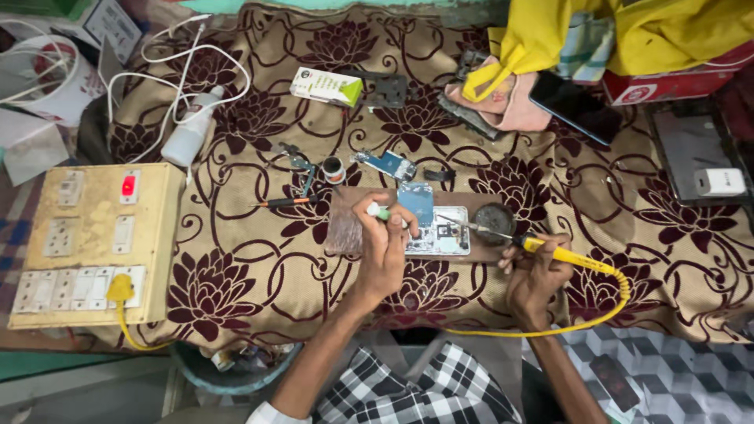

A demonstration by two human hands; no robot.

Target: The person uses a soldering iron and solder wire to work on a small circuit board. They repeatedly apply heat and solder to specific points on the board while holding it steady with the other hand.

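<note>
An opened phone [438, 228] with its back off lies on a small brown board [345, 224] on the patterned cloth. My left hand [385, 243] rests over the phone's left side and holds a small green-tipped tool [378, 210]. My right hand [538, 271] grips a yellow-handled soldering iron [561, 255]; its metal tip [463, 224] reaches left over the phone. A round dark tin [495, 220] sits on the board just behind the iron.
A switchboard box [90, 243] with a lit red switch stands at the left. A screwdriver [287, 202], phone parts [386, 164], a white bottle [188, 129], white cables [173, 71], a small box [326, 86], a dark phone [577, 106] and a tablet [695, 153] lie around.
</note>
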